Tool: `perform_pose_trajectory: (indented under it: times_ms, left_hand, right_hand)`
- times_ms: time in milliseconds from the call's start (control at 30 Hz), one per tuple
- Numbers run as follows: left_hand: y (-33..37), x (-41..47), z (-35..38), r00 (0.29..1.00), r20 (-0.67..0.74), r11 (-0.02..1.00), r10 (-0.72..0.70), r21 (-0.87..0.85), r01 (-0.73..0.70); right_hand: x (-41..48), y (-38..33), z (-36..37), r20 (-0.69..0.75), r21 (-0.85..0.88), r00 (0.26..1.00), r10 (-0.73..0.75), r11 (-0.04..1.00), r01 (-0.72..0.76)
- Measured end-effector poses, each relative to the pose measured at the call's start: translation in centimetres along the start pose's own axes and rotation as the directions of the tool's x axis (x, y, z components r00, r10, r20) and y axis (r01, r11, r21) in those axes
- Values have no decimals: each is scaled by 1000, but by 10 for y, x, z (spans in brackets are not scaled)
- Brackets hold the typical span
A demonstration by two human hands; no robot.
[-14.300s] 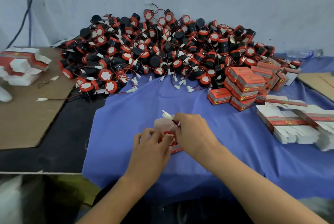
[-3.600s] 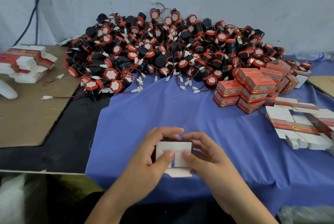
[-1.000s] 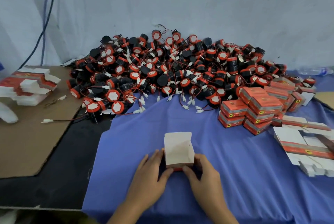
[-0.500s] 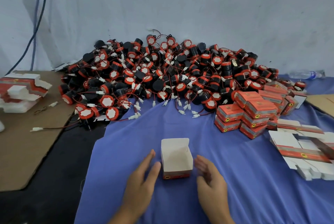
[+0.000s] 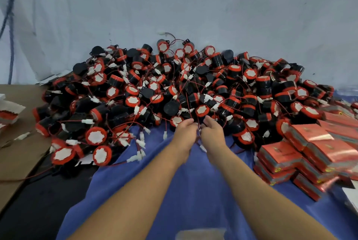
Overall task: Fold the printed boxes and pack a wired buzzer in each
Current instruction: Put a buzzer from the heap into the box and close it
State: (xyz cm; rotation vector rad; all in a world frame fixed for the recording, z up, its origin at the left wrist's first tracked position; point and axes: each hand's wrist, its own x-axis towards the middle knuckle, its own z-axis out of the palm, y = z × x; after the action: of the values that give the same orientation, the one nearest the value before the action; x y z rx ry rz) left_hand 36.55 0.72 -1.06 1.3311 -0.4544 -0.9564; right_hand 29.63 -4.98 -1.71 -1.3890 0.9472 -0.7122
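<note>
Reaching into buzzer pile (image 5: 174, 88) | left hand (image 5: 185, 129) | right hand (image 5: 212, 132) | grip unclear

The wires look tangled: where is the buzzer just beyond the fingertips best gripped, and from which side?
Probably the round body of the buzzer, under its red rim, from the near side: it lies at the front edge of the pile, white face up. Avoid the wires; they cross others.

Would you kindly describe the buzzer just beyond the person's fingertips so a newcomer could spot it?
Find the heap of buzzers against the white wall, then its near edge, where the left hand and right hand meet over the blue cloth. The buzzer shows a red-rimmed white face; of several like it there, only this one sits directly above the gap between the hands.
</note>
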Motion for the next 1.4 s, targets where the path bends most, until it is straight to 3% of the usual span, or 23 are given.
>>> perform_pose_trajectory:
  times_ms: [100,200,267,367,467,600,667,733,800,933,1100,1233,1400]
  left_hand:
    - [4,66,16,998,-10,998,-55,-8,55]
    - [2,110,24,998,-32,998,-57,28,58]
    - [-2,122,27,999,-21,998,-29,56,30]
    - [-7,124,27,998,-62,993,11,120,-4]
    - [-5,111,25,977,-148,972,156,201,-125]
    - [12,57,13,934,-97,890,344,351,-292]
    - [24,22,2,914,-44,842,403,409,-352]
    - [36,-19,-10,909,7,815,417,440,-377]
    - [46,-62,-23,911,83,799,405,451,-397]
    - [59,-147,-42,902,188,745,388,513,-427]
    - [52,-223,-55,883,320,693,342,549,-468]
    - [24,-257,-60,870,313,608,381,624,-491]
    - [-9,-276,-62,833,381,458,401,704,-543]
  right_hand:
    - [52,-4,8,-99,-195,989,-114,976,93]
    - [88,3,7,-169,-441,958,-233,887,138]
    - [98,5,4,-171,-462,959,-227,878,125]
    - [90,8,-1,-162,-405,939,-303,888,217]
    - [69,5,-6,-177,-458,911,-371,851,258]
    - [23,-12,-14,-162,-277,948,-275,934,224]
    - [-3,-20,-20,-130,-7,985,-115,993,115]
    - [-28,-33,-30,-44,306,993,106,948,-88]
    - [-51,-41,-42,80,389,986,145,906,-165]
    - [-98,-53,-65,222,347,975,-10,935,-70]
    - [-166,-63,-80,211,321,956,-204,938,129]
    - [-213,-59,-84,196,75,925,-326,945,317]
    - [-246,-33,-80,205,-248,933,-295,907,342]
